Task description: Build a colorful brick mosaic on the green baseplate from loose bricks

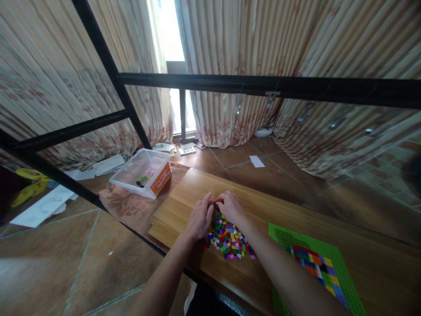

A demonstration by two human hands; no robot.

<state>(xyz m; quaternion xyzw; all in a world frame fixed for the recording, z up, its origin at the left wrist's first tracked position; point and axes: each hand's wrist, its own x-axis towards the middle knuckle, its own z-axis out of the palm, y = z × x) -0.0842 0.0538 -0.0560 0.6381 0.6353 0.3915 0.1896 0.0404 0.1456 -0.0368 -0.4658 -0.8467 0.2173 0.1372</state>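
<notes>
Both forearms rise from the bottom edge and converge near the middle of the frame, the left forearm (166,273) slanting up to the right, the right forearm (279,267) reaching up and leftward in a longer diagonal. The left hand (199,219) lies back-up at the left edge of the bricks (228,239), its fingers stretched forward and bent inward. The right hand (233,207) arches over their far side, wrist raised, knuckles up, fingertips curled down. The fingers of both hands meet just beyond the pile, tips drawn together (something small and reddish shows there, but I cannot tell whether either hand grips it).

The bricks, loose and many-coloured, spread over the table (259,193) at lower centre, between the forearms. At lower right, partly behind the right forearm, a green board (344,265) carries a patch of joined bricks (319,267). A clear box (131,169) with an orange label stands left of centre on a brown cloth (128,210).
</notes>
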